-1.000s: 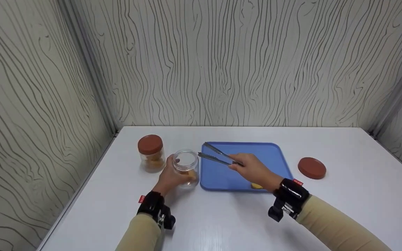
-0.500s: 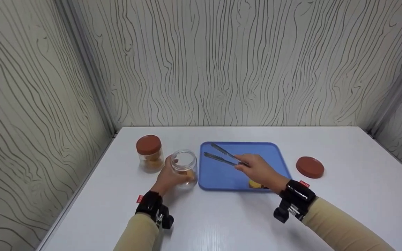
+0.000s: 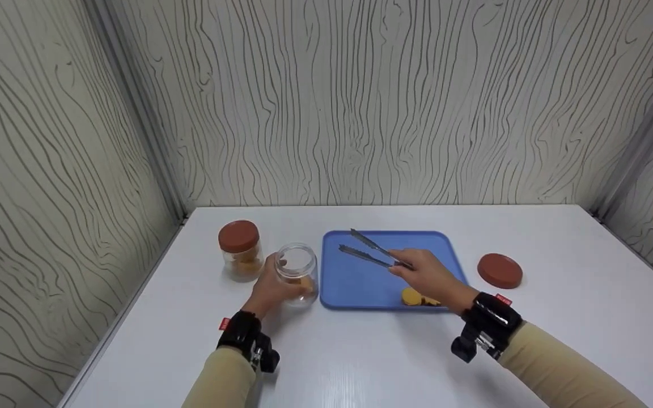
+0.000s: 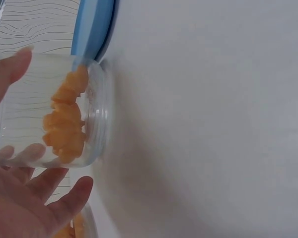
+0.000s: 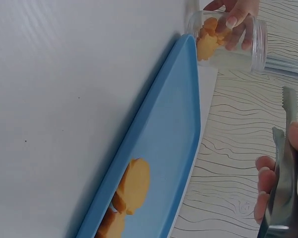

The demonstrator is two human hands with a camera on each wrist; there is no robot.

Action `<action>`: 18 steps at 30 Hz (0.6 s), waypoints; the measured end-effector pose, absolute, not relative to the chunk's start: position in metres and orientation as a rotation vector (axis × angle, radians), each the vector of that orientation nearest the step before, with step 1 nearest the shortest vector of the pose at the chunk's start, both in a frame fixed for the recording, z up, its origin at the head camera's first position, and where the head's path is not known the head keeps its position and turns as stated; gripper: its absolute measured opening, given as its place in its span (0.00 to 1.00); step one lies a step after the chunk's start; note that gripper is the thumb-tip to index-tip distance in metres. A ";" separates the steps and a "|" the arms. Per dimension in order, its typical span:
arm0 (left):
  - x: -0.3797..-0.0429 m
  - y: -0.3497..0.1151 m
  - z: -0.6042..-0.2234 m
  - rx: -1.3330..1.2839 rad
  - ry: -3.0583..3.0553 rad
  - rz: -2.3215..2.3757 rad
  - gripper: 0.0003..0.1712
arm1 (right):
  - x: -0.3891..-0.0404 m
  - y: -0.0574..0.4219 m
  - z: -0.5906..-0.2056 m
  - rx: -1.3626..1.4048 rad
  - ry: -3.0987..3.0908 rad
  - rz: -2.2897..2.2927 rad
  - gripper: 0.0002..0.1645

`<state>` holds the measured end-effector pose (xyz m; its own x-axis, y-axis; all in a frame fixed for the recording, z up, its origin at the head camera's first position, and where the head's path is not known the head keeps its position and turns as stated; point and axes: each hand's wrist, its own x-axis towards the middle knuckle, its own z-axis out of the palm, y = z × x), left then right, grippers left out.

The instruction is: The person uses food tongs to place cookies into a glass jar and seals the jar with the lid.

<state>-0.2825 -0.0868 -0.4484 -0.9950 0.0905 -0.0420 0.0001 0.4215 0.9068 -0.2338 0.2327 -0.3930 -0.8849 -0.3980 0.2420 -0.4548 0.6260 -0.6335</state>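
My left hand (image 3: 272, 288) grips an uncapped clear jar (image 3: 297, 272) standing on the table just left of the blue tray (image 3: 355, 283). Several orange-yellow pieces, like cookies (image 4: 66, 119), lie at the jar's bottom in the left wrist view. Over the tray, my right hand (image 3: 425, 275) holds metal tongs (image 3: 369, 249), whose serrated tips stand apart with nothing between them and point toward the jar. Near the tray's front edge lie several yellow cookie-like pieces (image 5: 134, 186), partly hidden by the right hand and wrist in the head view.
A second jar with a red-brown lid (image 3: 238, 237) stands behind and left of the left hand, with orange pieces inside. Another red-brown lid (image 3: 500, 270) lies on the white table (image 3: 360, 362) right of the tray. Patterned walls (image 3: 355, 102) enclose the back and sides.
My right hand and the tongs have moved right, away from the jar and over the tray. More of the yellow pieces on the tray show. The left hand keeps its grip on the jar.
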 end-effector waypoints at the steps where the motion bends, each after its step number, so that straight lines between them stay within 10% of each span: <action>1: -0.282 -0.087 -0.448 0.078 2.575 1.646 0.61 | -0.234 0.233 -0.393 0.725 -2.763 1.115 0.24; 18: -0.278 -0.087 -0.448 0.121 2.598 1.662 0.62 | -0.227 0.251 -0.398 0.675 -2.777 1.091 0.24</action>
